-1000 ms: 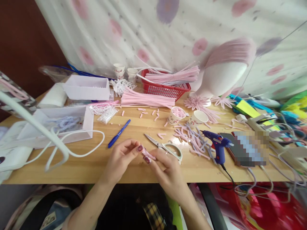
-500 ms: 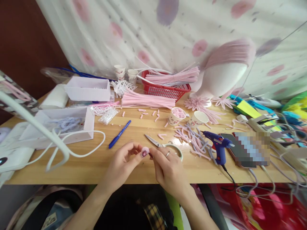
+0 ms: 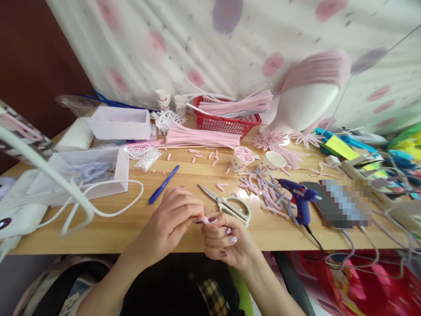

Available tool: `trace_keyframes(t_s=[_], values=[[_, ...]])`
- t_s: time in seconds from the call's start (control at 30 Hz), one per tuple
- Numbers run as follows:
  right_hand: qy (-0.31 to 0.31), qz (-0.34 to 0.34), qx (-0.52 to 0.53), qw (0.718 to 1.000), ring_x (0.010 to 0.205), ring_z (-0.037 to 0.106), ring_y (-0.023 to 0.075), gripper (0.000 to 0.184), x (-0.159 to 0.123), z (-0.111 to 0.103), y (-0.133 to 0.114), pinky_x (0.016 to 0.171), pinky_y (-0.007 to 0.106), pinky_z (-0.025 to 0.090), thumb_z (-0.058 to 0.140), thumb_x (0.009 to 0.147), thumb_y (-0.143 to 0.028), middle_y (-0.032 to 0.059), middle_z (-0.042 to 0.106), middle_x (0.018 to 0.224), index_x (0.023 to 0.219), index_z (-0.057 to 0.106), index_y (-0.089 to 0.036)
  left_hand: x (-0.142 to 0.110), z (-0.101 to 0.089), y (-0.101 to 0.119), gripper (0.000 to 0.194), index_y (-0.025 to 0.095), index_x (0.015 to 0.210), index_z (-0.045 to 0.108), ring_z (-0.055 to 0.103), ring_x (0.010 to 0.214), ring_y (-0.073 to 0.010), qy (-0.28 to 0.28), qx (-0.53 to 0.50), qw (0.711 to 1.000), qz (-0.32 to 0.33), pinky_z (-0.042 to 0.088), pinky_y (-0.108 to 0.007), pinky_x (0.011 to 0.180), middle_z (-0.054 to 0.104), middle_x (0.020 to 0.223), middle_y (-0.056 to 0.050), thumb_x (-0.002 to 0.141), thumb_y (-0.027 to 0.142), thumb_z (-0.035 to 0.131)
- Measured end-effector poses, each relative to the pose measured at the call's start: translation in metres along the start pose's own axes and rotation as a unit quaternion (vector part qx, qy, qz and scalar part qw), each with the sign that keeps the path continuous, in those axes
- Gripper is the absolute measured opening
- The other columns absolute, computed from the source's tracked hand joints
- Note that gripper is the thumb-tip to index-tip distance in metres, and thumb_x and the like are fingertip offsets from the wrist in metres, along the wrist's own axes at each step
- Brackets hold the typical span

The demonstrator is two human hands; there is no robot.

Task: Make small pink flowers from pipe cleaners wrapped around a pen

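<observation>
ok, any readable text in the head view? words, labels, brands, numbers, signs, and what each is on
None legible.
Paper cup with pink pieces: red markings, too small to read.
Glue gun: small marking on its side, too small to read.
Phone: screen pixelated, unreadable.
White device at left edge: lit display, too blurred to read.

Since the earlier pictures, the left hand (image 3: 174,219) has rolled knuckles-up, the right hand (image 3: 226,239) has turned its curled fingers and painted nails into view, the pink piece (image 3: 204,220) they pinch has come nearer the person, and the scissors (image 3: 222,202) show more fully.
</observation>
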State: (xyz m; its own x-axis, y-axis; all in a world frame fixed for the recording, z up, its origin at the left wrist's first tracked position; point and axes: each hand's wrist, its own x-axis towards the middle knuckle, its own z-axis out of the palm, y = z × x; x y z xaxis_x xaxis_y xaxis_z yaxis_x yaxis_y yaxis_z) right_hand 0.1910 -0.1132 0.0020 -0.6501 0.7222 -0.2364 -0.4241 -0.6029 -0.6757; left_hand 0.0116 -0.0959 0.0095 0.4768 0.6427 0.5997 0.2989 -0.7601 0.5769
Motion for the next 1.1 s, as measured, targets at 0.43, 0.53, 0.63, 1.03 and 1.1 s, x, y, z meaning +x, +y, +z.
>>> trace_keyframes(t_s=[0.43, 0.53, 0.63, 1.03, 1.1], values=[[0.139, -0.284, -0.607, 0.729, 0.059, 0.037, 0.0113, 0.014, -0.014, 0.005, -0.003, 0.056, 0.027, 0.026, 0.047, 0.082, -0.013, -0.0019, 0.043, 0.065, 0.069, 0.048, -0.018, 0.003, 0.005, 0.013, 0.015, 0.017, 0.081, 0.062, 0.061, 0.072, -0.0143, -0.016, -0.231, 0.921, -0.314, 0.049, -0.023, 0.066, 0.064, 0.075, -0.001, 0.088, 0.029, 0.057], [0.125, -0.208, -0.469, 0.849, 0.053, 0.034, 0.0103, 0.016, -0.013, 0.005, -0.002, 0.052, 0.025, 0.026, 0.045, 0.085, -0.019, -0.0038, 0.039, 0.060, 0.069, 0.046, -0.019, 0.006, -0.001, 0.017, 0.013, 0.018, 0.079, 0.061, 0.060, 0.072, -0.0144, -0.020, -0.196, 0.947, -0.255, 0.049, -0.024, 0.067, 0.063, 0.075, -0.002, 0.089, 0.023, 0.055], [0.048, -0.088, -0.271, 0.957, 0.038, 0.017, 0.0077, 0.023, -0.008, 0.002, 0.001, 0.041, 0.023, 0.023, 0.037, 0.086, -0.026, -0.0101, 0.020, 0.048, 0.063, 0.035, -0.022, 0.007, -0.010, 0.012, 0.013, 0.019, 0.083, 0.063, 0.061, 0.076, -0.0163, -0.066, -0.141, 0.976, -0.150, 0.049, -0.027, 0.071, 0.065, 0.080, -0.004, 0.090, 0.018, 0.052], [0.138, -0.292, -0.590, 0.740, 0.078, 0.052, 0.0165, 0.021, -0.013, 0.000, 0.001, 0.071, 0.030, 0.041, 0.042, 0.094, -0.014, 0.0040, 0.055, 0.084, 0.101, 0.061, -0.019, -0.010, 0.020, 0.019, 0.016, 0.018, 0.093, 0.067, 0.070, 0.085, -0.0174, 0.130, -0.290, 0.876, -0.361, 0.060, -0.027, 0.078, 0.071, 0.091, -0.005, 0.081, 0.028, 0.070], [0.140, -0.316, -0.632, 0.693, 0.087, 0.054, 0.0192, 0.025, -0.013, 0.002, 0.001, 0.077, 0.034, 0.044, 0.043, 0.092, -0.010, 0.0070, 0.057, 0.095, 0.106, 0.062, -0.020, -0.010, 0.021, 0.021, 0.011, 0.018, 0.088, 0.069, 0.069, 0.083, -0.0173, 0.140, -0.265, 0.891, -0.342, 0.060, -0.026, 0.076, 0.071, 0.091, -0.005, 0.082, 0.027, 0.069]])
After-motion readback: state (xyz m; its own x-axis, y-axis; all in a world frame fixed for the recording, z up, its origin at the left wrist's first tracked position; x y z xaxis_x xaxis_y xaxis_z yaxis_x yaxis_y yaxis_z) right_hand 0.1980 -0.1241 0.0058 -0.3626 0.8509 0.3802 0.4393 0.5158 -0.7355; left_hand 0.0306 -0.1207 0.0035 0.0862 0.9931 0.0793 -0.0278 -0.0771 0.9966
